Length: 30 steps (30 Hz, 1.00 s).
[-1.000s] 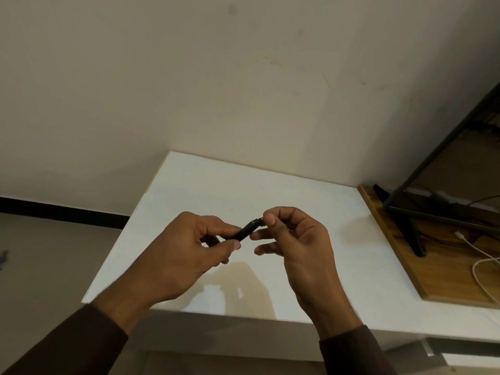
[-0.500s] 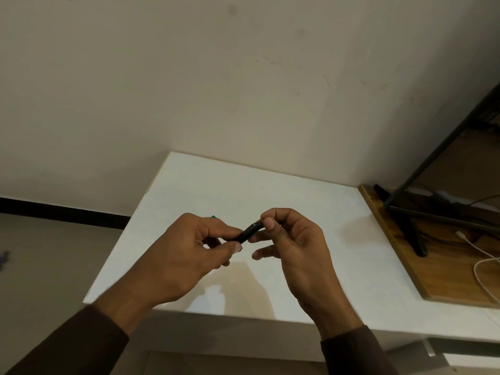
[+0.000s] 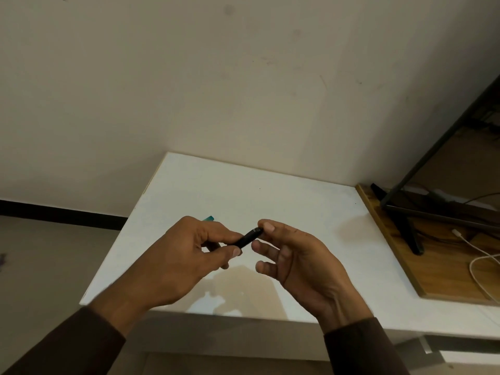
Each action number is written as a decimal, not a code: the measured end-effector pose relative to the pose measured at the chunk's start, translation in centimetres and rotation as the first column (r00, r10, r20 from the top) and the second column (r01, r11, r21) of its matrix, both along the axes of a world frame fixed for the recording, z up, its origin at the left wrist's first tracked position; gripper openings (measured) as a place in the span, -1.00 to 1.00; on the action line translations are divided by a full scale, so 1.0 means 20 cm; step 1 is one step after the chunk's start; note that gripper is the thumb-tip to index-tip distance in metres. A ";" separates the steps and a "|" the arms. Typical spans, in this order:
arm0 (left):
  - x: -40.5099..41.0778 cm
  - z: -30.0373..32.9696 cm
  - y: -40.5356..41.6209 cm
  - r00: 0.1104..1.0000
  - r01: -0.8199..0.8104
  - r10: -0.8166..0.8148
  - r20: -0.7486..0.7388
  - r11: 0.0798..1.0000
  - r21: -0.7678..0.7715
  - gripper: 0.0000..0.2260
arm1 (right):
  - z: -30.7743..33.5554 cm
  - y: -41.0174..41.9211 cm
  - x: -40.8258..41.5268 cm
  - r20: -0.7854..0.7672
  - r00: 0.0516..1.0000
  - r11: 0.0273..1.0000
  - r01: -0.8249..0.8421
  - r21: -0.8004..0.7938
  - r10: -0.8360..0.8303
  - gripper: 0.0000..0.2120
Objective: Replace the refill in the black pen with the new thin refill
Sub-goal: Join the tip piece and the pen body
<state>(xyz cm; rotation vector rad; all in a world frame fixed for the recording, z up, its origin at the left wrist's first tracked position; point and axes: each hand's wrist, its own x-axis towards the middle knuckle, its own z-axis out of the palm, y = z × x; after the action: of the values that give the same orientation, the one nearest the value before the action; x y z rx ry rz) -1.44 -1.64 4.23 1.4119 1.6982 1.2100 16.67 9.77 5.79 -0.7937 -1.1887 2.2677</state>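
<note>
The black pen [image 3: 248, 237] is held above the white table [image 3: 273, 196], its short visible stretch pointing up and to the right. My left hand [image 3: 186, 253] is closed around the pen's lower part, which it hides. My right hand [image 3: 295, 255] touches the pen's upper end with thumb and forefinger, while its other fingers are spread apart. A small teal tip [image 3: 208, 218] peeks out behind my left hand; I cannot tell what it belongs to. No thin refill shows clearly.
A wooden board [image 3: 443, 269] lies on the table's right side, bearing a black monitor stand [image 3: 405, 226] and a white cable [image 3: 479, 255]. A plain wall rises behind the table. The floor lies to the left of the table's edge.
My right hand's lower fingers have spread open and the palm has turned up. A teal tip now shows behind my left hand. The pen stays in roughly the same place.
</note>
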 end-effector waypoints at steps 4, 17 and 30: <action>0.01 -0.01 0.00 1.000 0.020 -0.020 -0.013 1.000 0.011 -0.82 | -0.01 0.01 0.00 -0.026 1.000 0.994 -0.015 -0.112 0.012 -0.88; -0.07 -0.05 0.00 0.993 -0.101 0.104 0.058 0.994 -0.045 -0.85 | -0.17 0.20 0.20 0.460 0.694 0.737 0.152 0.659 -0.554 -0.91; -0.08 -0.05 0.00 0.992 -0.112 0.115 0.051 0.992 -0.055 -0.86 | -0.34 0.25 0.08 0.620 0.417 0.566 -0.262 0.782 -0.664 -0.92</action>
<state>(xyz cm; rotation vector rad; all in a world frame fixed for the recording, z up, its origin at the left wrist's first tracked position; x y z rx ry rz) -3.10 -1.63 3.23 1.2556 1.7804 1.2451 18.28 14.87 -0.98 -1.6782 -2.1252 0.6062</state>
